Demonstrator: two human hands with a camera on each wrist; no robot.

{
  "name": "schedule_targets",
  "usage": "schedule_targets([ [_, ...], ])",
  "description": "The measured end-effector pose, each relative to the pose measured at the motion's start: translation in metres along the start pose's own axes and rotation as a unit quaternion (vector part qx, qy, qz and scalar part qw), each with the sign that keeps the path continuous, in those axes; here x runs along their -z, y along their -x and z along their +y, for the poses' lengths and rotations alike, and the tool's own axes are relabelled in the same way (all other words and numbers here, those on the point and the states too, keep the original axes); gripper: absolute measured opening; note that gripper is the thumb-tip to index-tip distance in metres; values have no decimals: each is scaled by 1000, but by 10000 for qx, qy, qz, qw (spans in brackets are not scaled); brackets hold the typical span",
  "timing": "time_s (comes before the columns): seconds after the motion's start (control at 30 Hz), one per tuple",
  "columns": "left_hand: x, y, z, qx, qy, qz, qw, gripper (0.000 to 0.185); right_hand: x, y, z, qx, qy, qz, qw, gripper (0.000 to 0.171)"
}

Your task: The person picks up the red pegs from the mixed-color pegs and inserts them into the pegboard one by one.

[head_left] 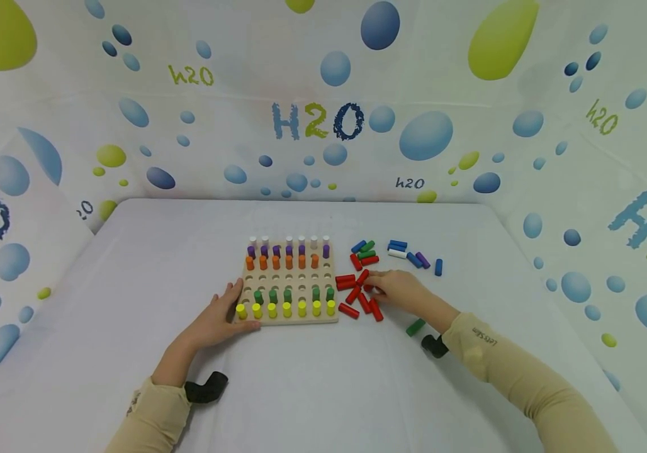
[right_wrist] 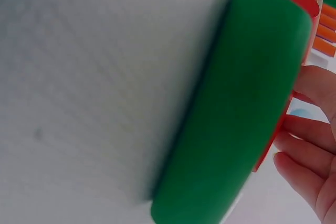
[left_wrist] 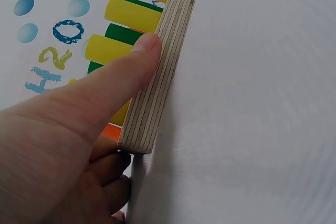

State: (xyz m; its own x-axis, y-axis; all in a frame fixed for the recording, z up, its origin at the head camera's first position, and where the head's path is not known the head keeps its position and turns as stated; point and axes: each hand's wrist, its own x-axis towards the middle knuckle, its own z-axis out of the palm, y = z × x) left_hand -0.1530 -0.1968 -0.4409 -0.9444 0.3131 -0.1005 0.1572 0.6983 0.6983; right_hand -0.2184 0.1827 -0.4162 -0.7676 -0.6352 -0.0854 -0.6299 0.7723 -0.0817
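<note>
the left hand steadies the wooden pegboard at its near left corner, thumb pinching the plywood edge beside the yellow pegs. just right of the pegboard, the right hand rests among the loose red pegs, fingers curled onto one (grip partly hidden). best to lift a single peg cleanly, keep the board pinned, and enter an empty hole upright.
</note>
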Motion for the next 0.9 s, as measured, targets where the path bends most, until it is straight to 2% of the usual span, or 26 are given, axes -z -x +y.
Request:
schedule_targets([
  [0.2, 0, 0, -1, -36, -65, 6, 10000, 105, 1, 1, -2, 143, -198, -10, 9997, 27],
  [0.53, 1, 0, 1, -48, -70, 7, 10000, 105, 1, 1, -4, 329, 6, 104, 9994, 21],
  [0.9, 2, 1, 2, -40, -44, 17, 10000, 105, 4, 1, -7, 292, 167, 45, 9994, 21],
])
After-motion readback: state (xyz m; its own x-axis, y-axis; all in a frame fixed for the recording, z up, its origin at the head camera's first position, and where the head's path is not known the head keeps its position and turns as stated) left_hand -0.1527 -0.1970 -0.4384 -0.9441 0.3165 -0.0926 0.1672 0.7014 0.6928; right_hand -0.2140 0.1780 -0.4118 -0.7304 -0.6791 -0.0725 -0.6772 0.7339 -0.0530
